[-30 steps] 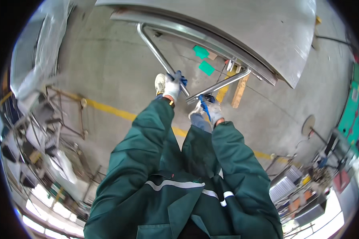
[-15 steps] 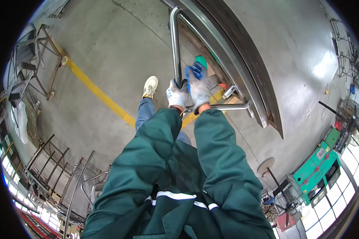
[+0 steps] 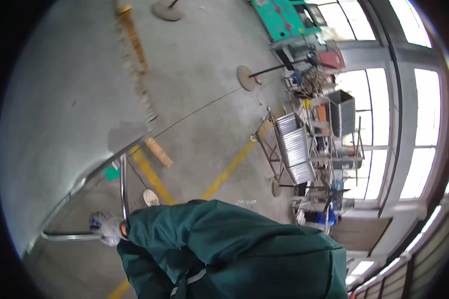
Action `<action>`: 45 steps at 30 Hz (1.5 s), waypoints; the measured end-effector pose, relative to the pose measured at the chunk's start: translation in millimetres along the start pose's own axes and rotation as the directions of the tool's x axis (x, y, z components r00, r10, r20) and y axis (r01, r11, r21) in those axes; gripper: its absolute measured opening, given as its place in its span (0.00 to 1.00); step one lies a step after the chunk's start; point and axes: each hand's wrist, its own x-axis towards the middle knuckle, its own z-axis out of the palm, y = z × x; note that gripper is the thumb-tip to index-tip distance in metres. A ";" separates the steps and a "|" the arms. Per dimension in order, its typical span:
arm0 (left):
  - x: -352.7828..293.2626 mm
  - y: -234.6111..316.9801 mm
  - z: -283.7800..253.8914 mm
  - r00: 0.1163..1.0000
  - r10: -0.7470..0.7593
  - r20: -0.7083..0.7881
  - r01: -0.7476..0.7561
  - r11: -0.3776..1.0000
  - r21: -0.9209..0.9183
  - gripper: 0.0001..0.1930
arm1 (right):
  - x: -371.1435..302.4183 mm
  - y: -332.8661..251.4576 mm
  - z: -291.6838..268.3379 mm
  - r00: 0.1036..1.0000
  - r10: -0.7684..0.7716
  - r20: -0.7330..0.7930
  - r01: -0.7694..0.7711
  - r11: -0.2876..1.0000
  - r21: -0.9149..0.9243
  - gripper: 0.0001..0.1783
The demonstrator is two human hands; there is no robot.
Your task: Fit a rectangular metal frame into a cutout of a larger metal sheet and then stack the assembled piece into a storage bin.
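My right hand [image 3: 104, 224], in a grey-white glove with blue patches, is at the corner of a bent shiny metal tube frame [image 3: 124, 187]. Its fingers look closed round the tube, though part of the grip is hidden. The left sleeve [image 3: 137, 266] comes in beneath the right one, and my left hand is mostly hidden behind the right glove and sleeve. From the corner, one tube runs up and another goes left, both reaching the edge of a large grey sheet-metal panel [image 3: 60, 114]. A small green object [image 3: 112, 173] lies beside the upright tube.
A wooden block [image 3: 158, 152] lies on the floor near yellow lines [image 3: 229, 169] and my shoe [image 3: 151, 198]. To the right stand a wheeled metal rack [image 3: 294, 149], a round-based stand [image 3: 245, 78] and a green machine [image 3: 284, 20], with tall windows behind.
The view has swung to the right, so the panel and hands now appear at the left. Both hands were visible at the tube before; now the left is mostly hidden.
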 end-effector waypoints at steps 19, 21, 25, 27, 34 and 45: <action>29.1 -35.5 0.3 0.967 0.253 0.001 -0.253 0.967 0.024 0.20 | -252.1 92.9 -106.3 0.273 0.953 0.130 -0.606 0.066 0.793 0.16; 21.7 -36.7 0.6 0.970 0.245 -0.012 -0.243 0.967 0.071 0.22 | -293.5 92.3 -115.0 0.122 0.986 0.115 -0.591 -0.021 0.807 0.16; -37.5 -32.8 -14.7 0.965 0.260 -0.031 -0.253 0.957 0.141 0.25 | -384.1 101.7 -98.0 -0.045 0.994 0.096 -0.571 -0.104 0.815 0.18; -45.0 -19.4 -20.7 0.965 0.256 -0.065 -0.245 0.959 0.140 0.27 | -446.6 123.9 -85.6 -0.023 0.996 0.081 -0.655 -0.076 0.751 0.20; -167.1 -64.2 -21.5 0.692 0.518 0.503 -0.639 0.763 0.093 0.31 | -607.0 202.4 -107.4 -0.182 0.964 0.193 -0.646 -0.265 0.716 0.26; -514.2 -228.3 167.8 0.121 0.697 0.707 -0.858 0.431 -0.278 0.23 | -805.4 405.9 -190.3 -0.370 0.924 0.098 -0.534 -0.298 0.791 0.26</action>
